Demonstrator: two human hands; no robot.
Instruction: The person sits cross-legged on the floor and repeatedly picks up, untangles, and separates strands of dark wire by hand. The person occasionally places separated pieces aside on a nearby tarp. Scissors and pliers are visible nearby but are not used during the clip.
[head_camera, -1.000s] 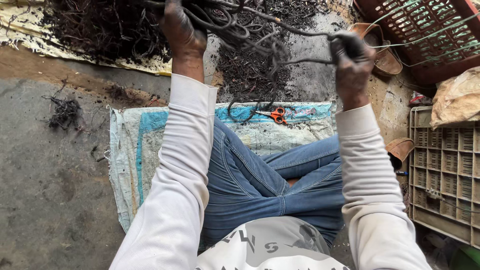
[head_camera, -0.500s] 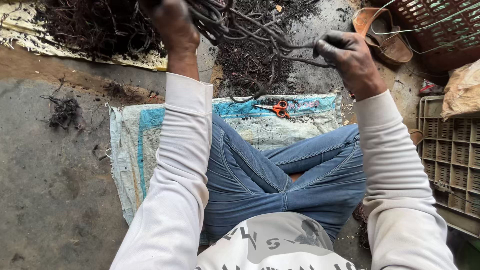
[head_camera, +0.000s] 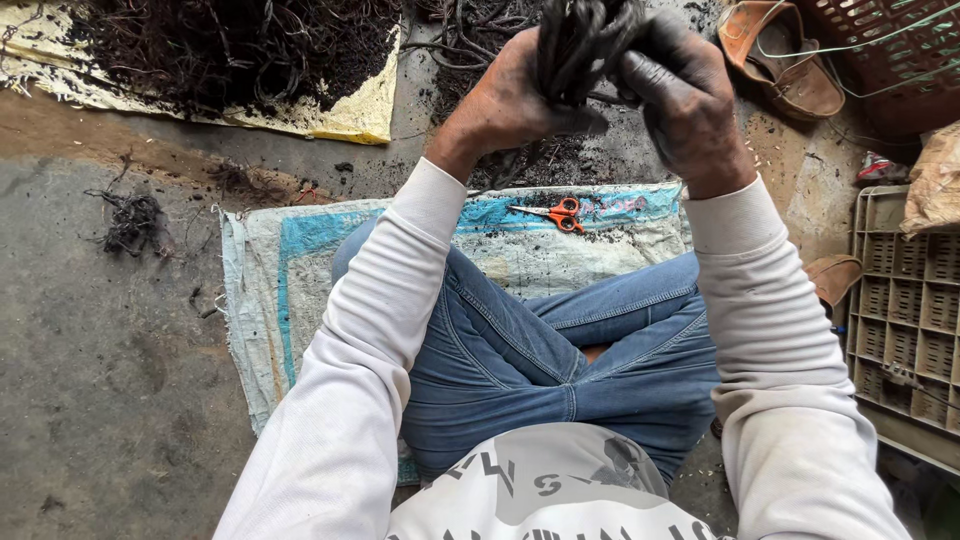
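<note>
A bundle of dark, dirty vines or roots (head_camera: 583, 40) is held upright in front of me, gripped from both sides. My left hand (head_camera: 510, 100) clasps it from the left and my right hand (head_camera: 685, 95) wraps it from the right; both hands are blackened with soil and almost touch each other. A pair of orange-handled scissors (head_camera: 556, 212) lies on the woven sack (head_camera: 270, 290) just below the hands. I sit cross-legged in blue jeans on that sack.
A heap of dark roots and soil (head_camera: 220, 45) lies on a yellowish sheet at the far left. A brown sandal (head_camera: 775, 60) and a red crate (head_camera: 880, 50) are at the far right, a beige crate (head_camera: 905, 310) at the right edge. A small root clump (head_camera: 135, 220) lies on the concrete.
My hands were spread apart, stretching the vines; they have come together in the middle and now clasp the vines as one gathered bundle.
</note>
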